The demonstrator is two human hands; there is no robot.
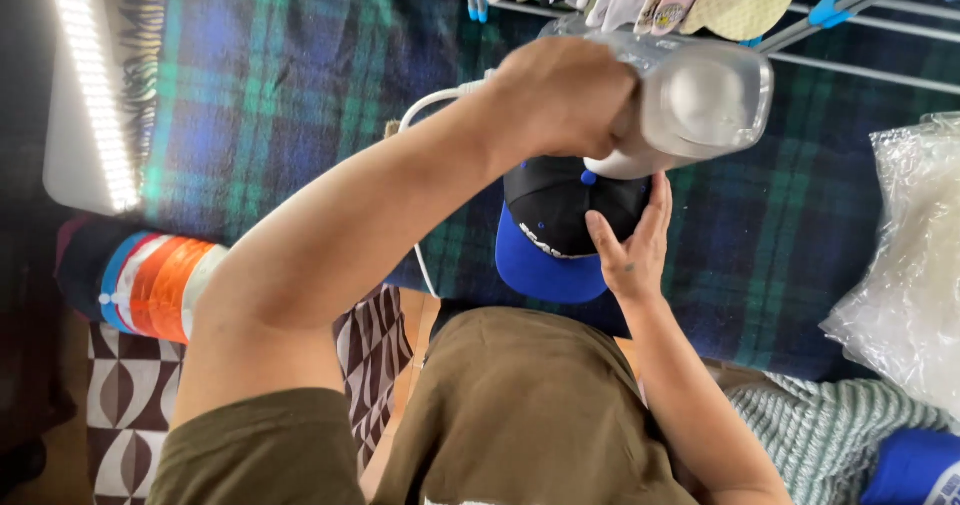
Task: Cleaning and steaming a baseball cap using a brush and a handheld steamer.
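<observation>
Centre frame: left hand (pixel 565 95) grips white steamer (pixel 690 100), head down over black-and-blue cap (pixel 560 235); right hand (pixel 632 245), fingers spread, braces the crown so it keeps shape

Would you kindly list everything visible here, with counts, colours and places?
garment steamer: one, white and clear, top centre, above the cap
cap: one, black with blue brim, centre, on the blanket
plaid blanket: one, blue and green, across the middle
drying rack: one, grey with blue clips, top right, pale caps hanging
plastic bag: one, clear, right edge
light panel: one, white, top left
left hand: grips the steamer
right hand: rests on the cap
</observation>
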